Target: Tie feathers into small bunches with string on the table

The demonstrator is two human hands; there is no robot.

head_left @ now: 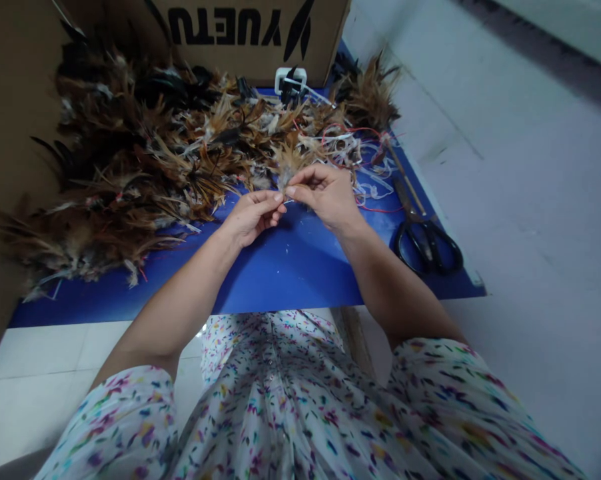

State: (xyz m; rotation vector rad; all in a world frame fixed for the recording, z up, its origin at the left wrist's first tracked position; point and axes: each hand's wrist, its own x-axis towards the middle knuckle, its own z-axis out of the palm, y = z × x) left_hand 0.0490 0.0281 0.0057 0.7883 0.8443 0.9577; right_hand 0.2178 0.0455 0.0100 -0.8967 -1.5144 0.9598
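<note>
Over the blue tabletop [290, 267], my left hand [257, 213] and my right hand [328, 193] meet fingertip to fingertip. Both pinch the base of a small tan and grey feather [286, 172], whose fluffy end points away from me. A thin pale quill or strip sticks out just below the fingertips. Whether this is one feather or a small tuft I cannot tell. Right behind my hands lies a wide heap of brown feathers [180, 153], some with red and white thread among them.
Black-handled scissors [427, 245] lie at the right, beside a thin wooden stick [408, 180]. Red thread [380, 209] and white strips [375, 181] are tangled near them. A cardboard box [230, 57] stands at the back, with a white plastic holder [290, 79] before it.
</note>
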